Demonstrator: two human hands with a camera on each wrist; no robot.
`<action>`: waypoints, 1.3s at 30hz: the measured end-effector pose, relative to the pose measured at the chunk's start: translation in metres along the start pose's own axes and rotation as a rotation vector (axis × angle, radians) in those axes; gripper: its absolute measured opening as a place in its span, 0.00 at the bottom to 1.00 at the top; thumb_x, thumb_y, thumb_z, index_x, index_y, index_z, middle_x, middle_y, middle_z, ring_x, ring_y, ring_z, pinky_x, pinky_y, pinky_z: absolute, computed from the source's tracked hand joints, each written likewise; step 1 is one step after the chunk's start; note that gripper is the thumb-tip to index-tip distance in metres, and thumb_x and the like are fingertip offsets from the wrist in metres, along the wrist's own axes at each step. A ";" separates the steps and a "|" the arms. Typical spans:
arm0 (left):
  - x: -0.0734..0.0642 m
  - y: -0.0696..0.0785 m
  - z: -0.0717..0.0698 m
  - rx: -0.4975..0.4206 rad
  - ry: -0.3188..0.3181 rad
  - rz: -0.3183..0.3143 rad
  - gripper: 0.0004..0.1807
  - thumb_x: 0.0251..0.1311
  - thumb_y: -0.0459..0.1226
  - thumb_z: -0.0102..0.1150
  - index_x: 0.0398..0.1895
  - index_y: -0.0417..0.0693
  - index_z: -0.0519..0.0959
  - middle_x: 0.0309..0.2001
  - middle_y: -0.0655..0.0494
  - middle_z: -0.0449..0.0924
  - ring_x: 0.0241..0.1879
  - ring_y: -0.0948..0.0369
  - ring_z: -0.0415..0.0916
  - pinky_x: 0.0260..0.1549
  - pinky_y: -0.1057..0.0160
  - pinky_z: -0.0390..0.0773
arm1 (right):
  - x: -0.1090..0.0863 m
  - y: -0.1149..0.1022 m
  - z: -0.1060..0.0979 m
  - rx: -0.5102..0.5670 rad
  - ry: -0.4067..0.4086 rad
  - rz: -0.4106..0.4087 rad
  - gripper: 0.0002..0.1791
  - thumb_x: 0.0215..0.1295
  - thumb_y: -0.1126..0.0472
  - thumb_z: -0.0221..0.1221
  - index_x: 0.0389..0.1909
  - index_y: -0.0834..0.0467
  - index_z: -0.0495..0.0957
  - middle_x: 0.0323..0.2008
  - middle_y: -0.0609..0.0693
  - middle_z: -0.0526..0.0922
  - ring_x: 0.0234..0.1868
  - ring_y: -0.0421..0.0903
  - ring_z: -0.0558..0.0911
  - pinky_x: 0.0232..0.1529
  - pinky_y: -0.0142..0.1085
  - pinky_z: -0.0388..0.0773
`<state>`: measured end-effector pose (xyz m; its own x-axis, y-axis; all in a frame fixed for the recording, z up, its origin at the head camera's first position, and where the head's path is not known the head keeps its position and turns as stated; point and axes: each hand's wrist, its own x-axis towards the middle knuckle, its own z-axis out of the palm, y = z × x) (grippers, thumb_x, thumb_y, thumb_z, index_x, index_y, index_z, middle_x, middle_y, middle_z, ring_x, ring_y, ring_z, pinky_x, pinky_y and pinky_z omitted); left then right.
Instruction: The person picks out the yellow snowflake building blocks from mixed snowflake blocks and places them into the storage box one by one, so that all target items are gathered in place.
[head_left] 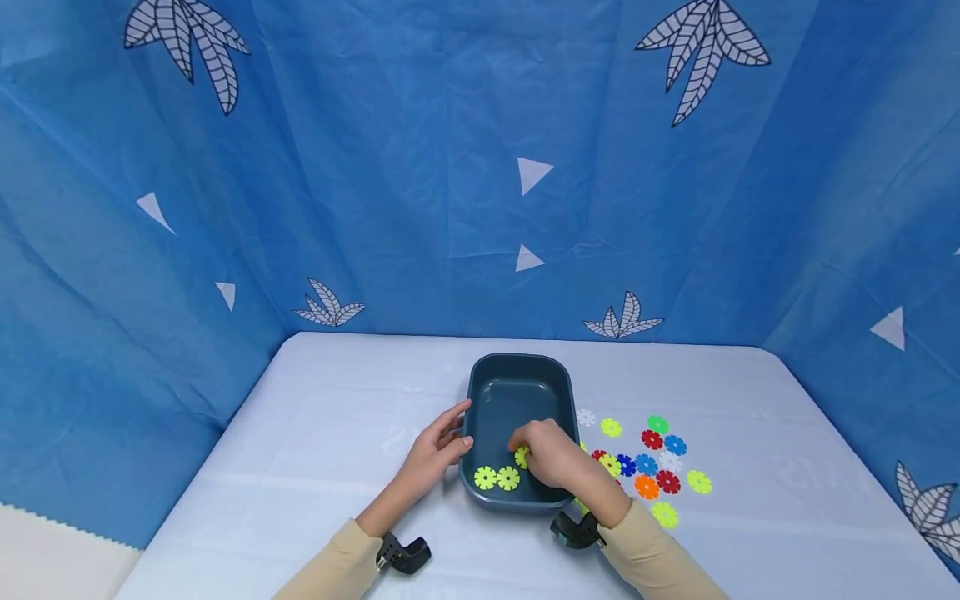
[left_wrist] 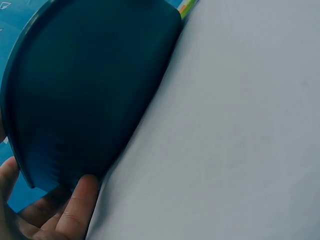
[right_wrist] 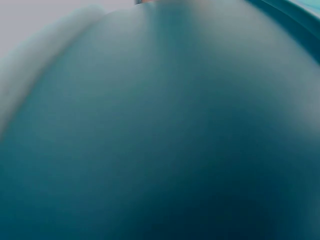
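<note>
A dark teal rectangular tub (head_left: 517, 496) stands on the table before me. My left hand (head_left: 431, 454) is at its left side, fingers and thumb resting against the wall; in the left wrist view the fingers (left_wrist: 80, 205) touch the tub's outer wall (left_wrist: 95, 90). My right hand (head_left: 551, 454) reaches inside the tub, fingers bent down, pinching a yellow-green snowflake disc (head_left: 521, 457) partly hidden by the hand. Two more yellow-green snowflake discs, a left one (head_left: 485, 477) and a right one (head_left: 508, 478), lie side by side in the tub's near left corner. The tub wall (right_wrist: 150, 125) fills the right wrist view.
Right of the tub, loose snowflake discs lie scattered, among them an orange one (head_left: 647, 487), a red one (head_left: 668, 482), a green one (head_left: 657, 424) and a yellow-green one (head_left: 700, 481). A white cloth (head_left: 337, 417) covers the table; a blue curtain (head_left: 442, 167) hangs behind.
</note>
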<state>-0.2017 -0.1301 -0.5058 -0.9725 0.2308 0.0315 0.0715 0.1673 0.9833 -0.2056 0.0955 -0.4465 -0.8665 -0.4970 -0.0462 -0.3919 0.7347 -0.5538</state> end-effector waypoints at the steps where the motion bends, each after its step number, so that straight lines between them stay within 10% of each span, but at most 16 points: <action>1: 0.000 0.000 0.000 0.000 0.000 0.000 0.33 0.70 0.38 0.58 0.77 0.55 0.64 0.71 0.35 0.68 0.68 0.40 0.72 0.51 0.53 0.88 | 0.000 0.000 0.000 -0.005 0.003 0.001 0.14 0.60 0.80 0.57 0.42 0.66 0.87 0.44 0.60 0.89 0.47 0.55 0.86 0.55 0.55 0.85; 21: 0.001 -0.001 0.001 0.005 0.011 0.002 0.33 0.70 0.38 0.59 0.77 0.56 0.65 0.71 0.35 0.69 0.67 0.40 0.73 0.52 0.53 0.88 | 0.000 0.003 0.005 -0.055 -0.029 -0.022 0.06 0.62 0.68 0.65 0.27 0.60 0.89 0.24 0.51 0.87 0.24 0.40 0.78 0.29 0.35 0.83; 39: 0.000 -0.003 0.001 0.015 -0.006 0.012 0.33 0.71 0.39 0.57 0.78 0.56 0.63 0.72 0.36 0.68 0.68 0.40 0.73 0.51 0.56 0.88 | 0.000 0.003 0.008 -0.060 0.045 0.032 0.10 0.66 0.62 0.66 0.44 0.61 0.88 0.40 0.56 0.91 0.31 0.43 0.84 0.41 0.44 0.90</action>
<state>-0.2021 -0.1295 -0.5085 -0.9703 0.2385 0.0417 0.0861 0.1788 0.9801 -0.2040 0.0936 -0.4549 -0.8913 -0.4528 -0.0245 -0.3809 0.7769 -0.5014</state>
